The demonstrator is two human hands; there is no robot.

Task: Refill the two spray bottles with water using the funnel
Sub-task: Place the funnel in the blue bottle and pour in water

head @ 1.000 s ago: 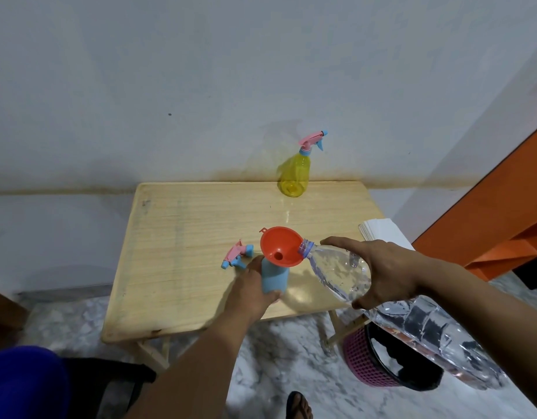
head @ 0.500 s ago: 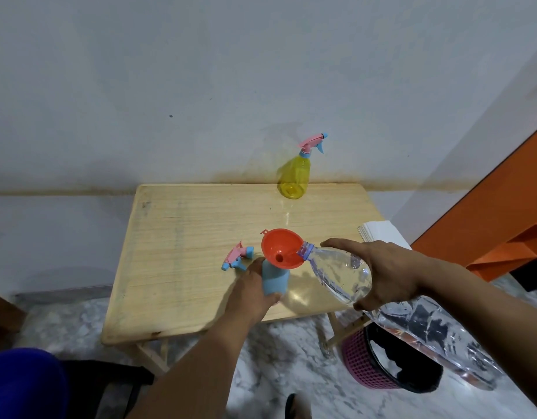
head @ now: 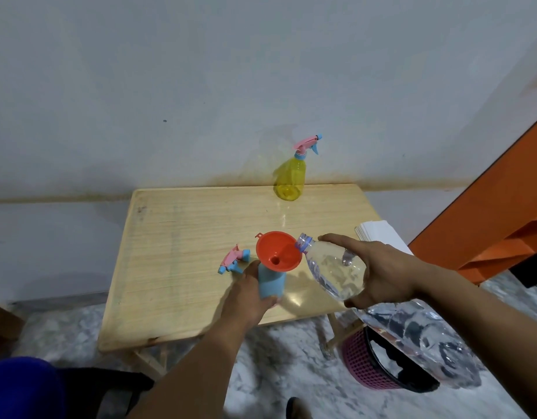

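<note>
A blue spray bottle (head: 271, 284) without its head stands near the front of the wooden table (head: 182, 237), and my left hand (head: 246, 300) grips its body. An orange funnel (head: 277, 251) sits in its neck. My right hand (head: 379, 273) holds a large clear water bottle (head: 330, 270) tilted, its open mouth resting at the funnel's right rim. The removed pink and blue spray head (head: 234, 259) lies on the table left of the blue bottle. A yellow spray bottle (head: 289, 179) with its pink head on stands at the table's back edge.
A pink mesh bin (head: 367, 367) with a black liner stands on the marble floor under the table's right front corner. White sheets (head: 379, 237) lie beyond the right edge, next to orange furniture (head: 503, 225). A blue object (head: 19, 388) sits at bottom left.
The water bottle's mouth has stayed at the funnel rim with only a slight shift of the view. Both hands keep their grip.
</note>
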